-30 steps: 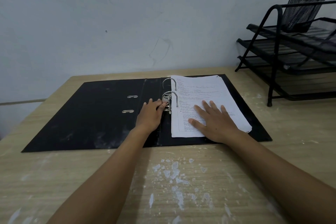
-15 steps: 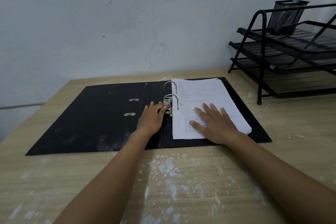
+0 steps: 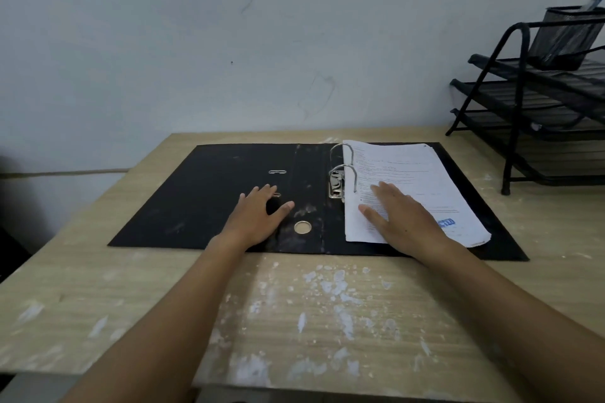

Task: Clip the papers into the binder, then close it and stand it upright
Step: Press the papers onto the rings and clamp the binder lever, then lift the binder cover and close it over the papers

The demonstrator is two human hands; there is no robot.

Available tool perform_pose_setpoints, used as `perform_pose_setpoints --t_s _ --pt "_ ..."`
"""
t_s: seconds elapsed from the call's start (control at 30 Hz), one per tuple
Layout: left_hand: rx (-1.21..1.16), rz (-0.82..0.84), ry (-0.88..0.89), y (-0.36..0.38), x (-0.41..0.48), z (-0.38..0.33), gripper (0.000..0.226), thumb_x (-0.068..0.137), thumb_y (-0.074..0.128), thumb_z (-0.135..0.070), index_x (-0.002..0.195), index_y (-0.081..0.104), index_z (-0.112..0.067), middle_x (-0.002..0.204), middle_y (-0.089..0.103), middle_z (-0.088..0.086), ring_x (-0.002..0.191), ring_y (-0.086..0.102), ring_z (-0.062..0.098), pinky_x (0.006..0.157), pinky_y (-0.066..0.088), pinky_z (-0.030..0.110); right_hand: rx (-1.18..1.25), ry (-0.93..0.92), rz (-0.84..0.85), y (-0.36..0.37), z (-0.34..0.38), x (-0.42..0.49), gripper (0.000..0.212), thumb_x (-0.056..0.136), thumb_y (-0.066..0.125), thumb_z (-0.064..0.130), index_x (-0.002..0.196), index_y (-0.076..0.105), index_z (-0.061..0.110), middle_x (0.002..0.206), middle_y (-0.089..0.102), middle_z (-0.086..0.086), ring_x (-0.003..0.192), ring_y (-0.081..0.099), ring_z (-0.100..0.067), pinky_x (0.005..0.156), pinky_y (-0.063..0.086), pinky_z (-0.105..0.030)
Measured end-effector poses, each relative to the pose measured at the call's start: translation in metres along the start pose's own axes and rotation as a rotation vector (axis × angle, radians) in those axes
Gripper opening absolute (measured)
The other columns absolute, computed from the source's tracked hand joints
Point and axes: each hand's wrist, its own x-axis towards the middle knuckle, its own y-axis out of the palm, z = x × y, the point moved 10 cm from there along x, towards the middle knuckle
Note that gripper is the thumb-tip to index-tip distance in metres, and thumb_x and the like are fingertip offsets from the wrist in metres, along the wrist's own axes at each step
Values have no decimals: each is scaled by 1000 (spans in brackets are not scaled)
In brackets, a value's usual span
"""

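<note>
A black lever-arch binder (image 3: 203,203) lies open and flat on the wooden table. A white stack of printed papers (image 3: 409,180) sits on its right half, threaded on the two metal rings (image 3: 343,170), which arch closed over the paper edge. The lever mechanism (image 3: 336,188) lies flat beside the rings. My left hand (image 3: 258,214) rests flat with fingers spread on the left cover, near the spine. Palm down, my right hand (image 3: 399,219) presses on the lower part of the papers.
A black metal tray rack (image 3: 530,114) with a mesh pen cup (image 3: 566,36) stands at the back right of the table (image 3: 294,311). A wall runs along the table's far edge. White flecks mark the wood in front of the binder.
My left hand has left the lever mechanism and moved left onto the open left cover. My right hand stays on the papers. The view has shifted.
</note>
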Motion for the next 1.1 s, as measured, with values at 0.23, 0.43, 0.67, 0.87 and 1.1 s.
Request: perform_pose_setpoints --t_s 0.23,0.43,0.67,0.87,1.1 --pt "102 -53 -88 -39 -36 61 78 88 44 -61 149 29 -14 158 25 3 148 12 20 120 4 42 33 -149 -348 -38 56 -10 48 97 47 41 137 49 16 143 51 -3 129 49 -22 103 40 -36" --pt "153 -98 -113 -64 -69 83 81 87 44 -63 148 31 -12 157 27 3 148 13 21 120 5 42 -85 -296 -310 -18 115 -15 55 95 47 48 139 50 15 147 47 -3 139 39 -21 111 32 -35" --pt "138 -149 -142 -85 -107 95 80 87 48 -60 147 31 -11 157 27 3 148 12 20 120 6 41 -116 -332 -100 25 162 -14 68 93 43 59 145 40 17 156 33 1 149 18 -17 116 24 -38" --pt "136 -226 -198 -106 -125 113 79 85 53 -59 145 36 -11 154 34 2 144 24 20 117 22 39 -136 -365 37 61 191 -13 73 91 45 61 148 37 17 159 27 1 150 14 -17 116 23 -38" --pt "130 -247 -289 -124 -122 146 70 76 51 -71 123 59 -19 121 62 -3 117 54 22 92 49 41 -190 -367 168 84 210 3 76 86 48 67 145 41 20 158 28 4 149 16 -17 110 34 -44"
